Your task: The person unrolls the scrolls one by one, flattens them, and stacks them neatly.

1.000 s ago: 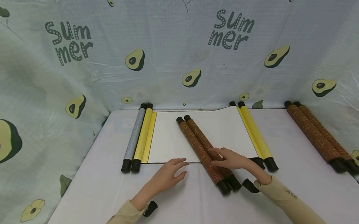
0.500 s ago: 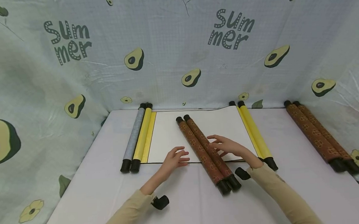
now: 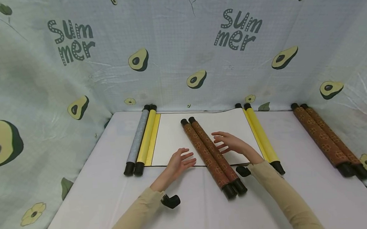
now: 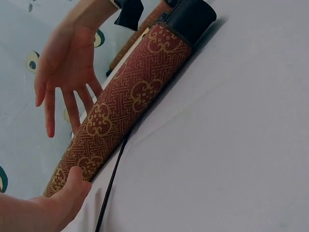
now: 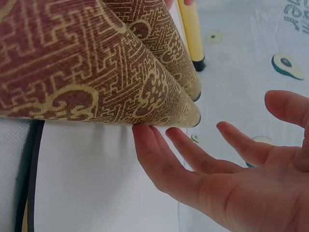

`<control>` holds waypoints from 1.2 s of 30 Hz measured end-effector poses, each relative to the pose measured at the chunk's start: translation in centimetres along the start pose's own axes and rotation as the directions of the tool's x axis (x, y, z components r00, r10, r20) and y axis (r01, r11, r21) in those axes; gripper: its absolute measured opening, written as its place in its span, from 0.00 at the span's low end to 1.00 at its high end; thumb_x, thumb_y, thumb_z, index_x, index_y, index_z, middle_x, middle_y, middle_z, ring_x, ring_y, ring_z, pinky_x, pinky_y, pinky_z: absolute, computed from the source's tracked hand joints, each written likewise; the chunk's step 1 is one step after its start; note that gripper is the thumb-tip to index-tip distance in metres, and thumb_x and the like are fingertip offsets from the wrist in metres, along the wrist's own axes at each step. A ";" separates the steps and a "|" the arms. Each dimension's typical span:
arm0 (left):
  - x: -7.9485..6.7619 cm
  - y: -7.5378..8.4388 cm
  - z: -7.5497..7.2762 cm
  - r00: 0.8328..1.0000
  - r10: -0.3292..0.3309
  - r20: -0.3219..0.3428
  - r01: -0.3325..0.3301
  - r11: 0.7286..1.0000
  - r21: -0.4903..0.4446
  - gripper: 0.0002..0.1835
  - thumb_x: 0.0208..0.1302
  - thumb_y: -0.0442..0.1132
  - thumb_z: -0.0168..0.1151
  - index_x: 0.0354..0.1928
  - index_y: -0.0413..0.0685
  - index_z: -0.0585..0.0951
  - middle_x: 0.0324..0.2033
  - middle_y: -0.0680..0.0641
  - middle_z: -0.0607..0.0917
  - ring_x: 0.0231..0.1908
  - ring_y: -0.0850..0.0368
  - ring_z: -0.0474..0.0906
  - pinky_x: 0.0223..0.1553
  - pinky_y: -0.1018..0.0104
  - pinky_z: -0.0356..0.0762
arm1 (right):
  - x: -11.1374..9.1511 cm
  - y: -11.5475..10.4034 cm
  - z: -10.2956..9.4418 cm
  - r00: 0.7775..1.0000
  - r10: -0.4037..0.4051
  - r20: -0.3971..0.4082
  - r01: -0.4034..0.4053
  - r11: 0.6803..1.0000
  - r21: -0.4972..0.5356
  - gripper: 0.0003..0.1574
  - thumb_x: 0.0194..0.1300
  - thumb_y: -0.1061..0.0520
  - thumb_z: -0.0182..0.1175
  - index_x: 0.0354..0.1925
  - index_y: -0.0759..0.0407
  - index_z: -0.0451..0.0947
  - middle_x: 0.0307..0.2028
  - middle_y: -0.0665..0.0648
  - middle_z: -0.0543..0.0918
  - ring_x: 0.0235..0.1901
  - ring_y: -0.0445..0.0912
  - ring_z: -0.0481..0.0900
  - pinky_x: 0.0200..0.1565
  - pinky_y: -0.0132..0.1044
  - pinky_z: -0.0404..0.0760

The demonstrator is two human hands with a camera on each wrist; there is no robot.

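A brown scroll with a gold pattern point(image 3: 201, 148), wound into two rolls side by side with black end caps, lies slantwise over a spread white sheet point(image 3: 172, 136). My left hand point(image 3: 177, 165) is held just left of the rolls, fingers spread and relaxed. On the other side, my right hand point(image 3: 233, 143) hovers with loosely bent fingers, nothing in its grasp. From the left wrist, the scroll point(image 4: 120, 96) runs between both hands, the left thumb overlapping its edge. In the right wrist view, my right fingertips point(image 5: 145, 133) are right at the patterned roll's edge.
Yellow rolls point(image 3: 147, 137) with a grey-blue roll point(image 3: 138, 137) flank the sheet's left end; another yellow roll point(image 3: 262, 134) bounds its right. Another brown scroll point(image 3: 325, 138) lies at the table's far right. A patterned cloth wall point(image 3: 166, 32) stands behind.
Both hands have moved forward, away from me, along the brown scroll. My right hand, earlier over the near roll, has drawn off to its right side. The scroll has stayed put.
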State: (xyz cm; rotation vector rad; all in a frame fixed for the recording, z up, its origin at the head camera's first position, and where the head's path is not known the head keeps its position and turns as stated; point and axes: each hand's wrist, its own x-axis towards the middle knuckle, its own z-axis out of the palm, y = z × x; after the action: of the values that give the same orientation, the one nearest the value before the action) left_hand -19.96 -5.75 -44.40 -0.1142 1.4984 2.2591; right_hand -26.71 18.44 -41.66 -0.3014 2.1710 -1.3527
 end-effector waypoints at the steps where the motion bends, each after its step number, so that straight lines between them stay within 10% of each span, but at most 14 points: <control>1: 0.1 -0.1 0.1 1.000 -0.006 -0.007 0.006 1.000 -0.025 0.28 0.68 0.43 0.31 0.65 0.31 0.50 0.62 0.28 0.57 0.59 0.32 0.60 0.59 0.49 0.62 | 0.1 0.0 -0.1 1.000 -0.001 0.002 0.001 1.000 0.011 0.34 0.69 0.45 0.39 0.67 0.57 0.48 0.62 0.71 0.59 0.54 0.61 0.70 0.45 0.47 0.76; 15: 1.5 -0.7 0.7 0.999 -0.051 0.009 0.052 0.981 -0.189 0.31 0.68 0.48 0.31 0.66 0.35 0.47 0.63 0.27 0.55 0.59 0.29 0.57 0.58 0.43 0.60 | 1.3 1.2 -1.1 0.994 0.047 0.100 -0.060 0.989 0.133 0.48 0.60 0.33 0.46 0.67 0.60 0.47 0.60 0.74 0.61 0.54 0.60 0.70 0.45 0.53 0.75; 25: 1.9 -0.8 1.8 0.998 -0.059 0.019 0.062 0.981 -0.183 0.30 0.68 0.47 0.30 0.66 0.37 0.45 0.61 0.24 0.55 0.60 0.28 0.56 0.58 0.41 0.59 | 1.8 0.7 -0.6 0.988 0.138 0.076 -0.149 0.977 0.153 0.37 0.69 0.47 0.38 0.67 0.65 0.44 0.63 0.75 0.55 0.60 0.67 0.59 0.47 0.56 0.73; 36: 2.1 -0.7 2.2 0.997 -0.072 0.000 0.071 0.979 -0.191 0.31 0.67 0.47 0.31 0.66 0.36 0.45 0.60 0.24 0.55 0.59 0.27 0.55 0.58 0.41 0.58 | 1.6 0.5 -0.6 0.985 0.152 0.081 -0.161 0.979 0.126 0.36 0.69 0.47 0.36 0.66 0.68 0.47 0.63 0.73 0.57 0.48 0.56 0.73 0.41 0.48 0.76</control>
State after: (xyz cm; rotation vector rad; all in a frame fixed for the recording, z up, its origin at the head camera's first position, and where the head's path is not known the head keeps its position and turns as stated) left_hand -21.28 -2.94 -44.69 -0.2290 1.2565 2.3412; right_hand -28.30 18.43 -42.41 -0.1231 1.9919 -1.3674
